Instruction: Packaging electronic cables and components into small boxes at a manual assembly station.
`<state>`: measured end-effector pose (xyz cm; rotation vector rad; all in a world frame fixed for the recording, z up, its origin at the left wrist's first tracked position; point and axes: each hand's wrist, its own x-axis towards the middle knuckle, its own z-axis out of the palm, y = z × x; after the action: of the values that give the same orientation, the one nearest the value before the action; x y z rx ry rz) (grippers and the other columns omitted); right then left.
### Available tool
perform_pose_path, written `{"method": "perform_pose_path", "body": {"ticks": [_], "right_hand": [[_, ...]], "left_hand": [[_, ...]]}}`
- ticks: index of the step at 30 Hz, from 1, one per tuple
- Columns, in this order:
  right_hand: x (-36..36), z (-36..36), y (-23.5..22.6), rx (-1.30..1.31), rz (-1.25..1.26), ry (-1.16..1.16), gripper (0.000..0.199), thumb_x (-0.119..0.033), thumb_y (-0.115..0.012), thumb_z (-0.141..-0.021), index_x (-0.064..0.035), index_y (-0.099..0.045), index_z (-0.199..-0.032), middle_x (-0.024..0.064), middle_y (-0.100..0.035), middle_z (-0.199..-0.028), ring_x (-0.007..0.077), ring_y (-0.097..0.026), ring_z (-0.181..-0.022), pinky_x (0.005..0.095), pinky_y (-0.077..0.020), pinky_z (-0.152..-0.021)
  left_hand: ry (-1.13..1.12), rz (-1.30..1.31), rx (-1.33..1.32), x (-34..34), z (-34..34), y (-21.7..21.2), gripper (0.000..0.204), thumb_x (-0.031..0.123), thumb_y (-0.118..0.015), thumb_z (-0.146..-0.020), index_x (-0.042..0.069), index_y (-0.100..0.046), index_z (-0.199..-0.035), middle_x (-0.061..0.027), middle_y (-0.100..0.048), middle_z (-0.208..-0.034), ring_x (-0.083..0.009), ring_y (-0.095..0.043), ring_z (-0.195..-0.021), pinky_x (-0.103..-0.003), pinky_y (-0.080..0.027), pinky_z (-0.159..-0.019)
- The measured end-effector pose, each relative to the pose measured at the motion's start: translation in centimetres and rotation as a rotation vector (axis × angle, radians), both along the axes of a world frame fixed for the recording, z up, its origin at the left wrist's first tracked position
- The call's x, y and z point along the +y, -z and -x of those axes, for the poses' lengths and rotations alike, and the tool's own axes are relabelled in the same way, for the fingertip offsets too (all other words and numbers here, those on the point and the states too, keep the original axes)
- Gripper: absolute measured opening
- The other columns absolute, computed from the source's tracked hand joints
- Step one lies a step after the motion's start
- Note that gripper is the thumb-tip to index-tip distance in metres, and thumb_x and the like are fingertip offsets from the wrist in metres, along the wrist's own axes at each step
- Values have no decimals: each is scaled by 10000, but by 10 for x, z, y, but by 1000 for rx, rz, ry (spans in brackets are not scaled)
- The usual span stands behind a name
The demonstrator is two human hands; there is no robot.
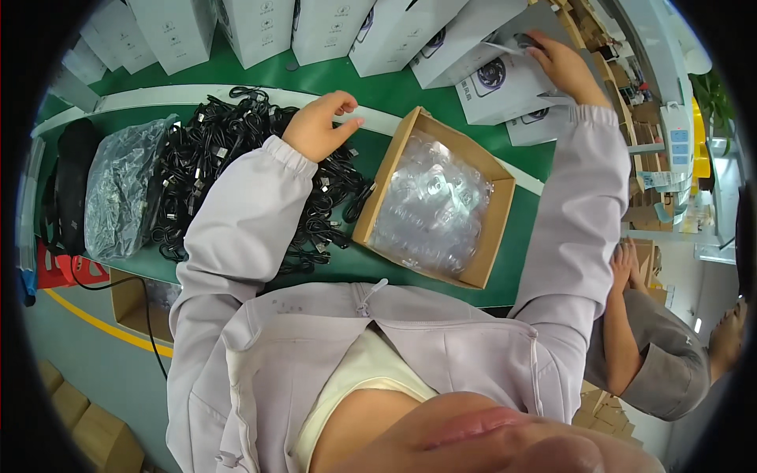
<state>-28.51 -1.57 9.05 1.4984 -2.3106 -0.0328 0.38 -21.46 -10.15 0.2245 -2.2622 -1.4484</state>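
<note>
My left hand [317,124] hovers over the far edge of a heap of black cables [213,146], its fingers apart and nothing in them. At the far right, my right hand [561,69] reaches to the top of a white box [498,85] printed with a dark round picture. Its fingers are closed on a small dark item [523,39], whose kind is hard to make out. A pale flap or strip shows beside that item. Between my arms stands an open cardboard box [495,213] filled with clear plastic pieces [434,197].
A row of tall white boxes [256,31] lines the far side of the green table [315,76]. Left of the cables lie a clear plastic bag [122,189] and a black pouch [76,177]. Another person's arm [621,339] rests at the right, near stacked cartons.
</note>
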Motion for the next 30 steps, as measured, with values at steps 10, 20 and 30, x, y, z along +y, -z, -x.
{"method": "perform_pose_path", "body": {"ticks": [10,20,30], "right_hand": [[-52,21,27,-205,-445,176,344,-220,-506,-807,-64,-504,-1114,193,-509,-1124,352,-481,-1017,364,-389,-860],[17,-52,35,155,600,-69,246,-195,-554,-785,-35,-571,-972,143,-585,-945,298,-537,-904,340,-423,-774],[40,-151,161,-481,-25,105,352,-175,-612,-742,-43,-531,-1058,101,-607,-839,253,-580,-753,308,-464,-689]], "left_hand": [[242,705,-228,3,-9,-3,305,284,-689,-643,84,-592,-852,-66,-599,-852,-261,-539,-837,-344,-432,-726],[320,594,-179,2,-1,5,233,297,-649,-693,80,-637,-778,-79,-607,-772,-258,-555,-771,-334,-444,-683],[151,-34,-81,8,-1,-4,149,157,-658,-752,22,-600,-776,-3,-582,-658,-83,-529,-594,-199,-407,-540]]}}
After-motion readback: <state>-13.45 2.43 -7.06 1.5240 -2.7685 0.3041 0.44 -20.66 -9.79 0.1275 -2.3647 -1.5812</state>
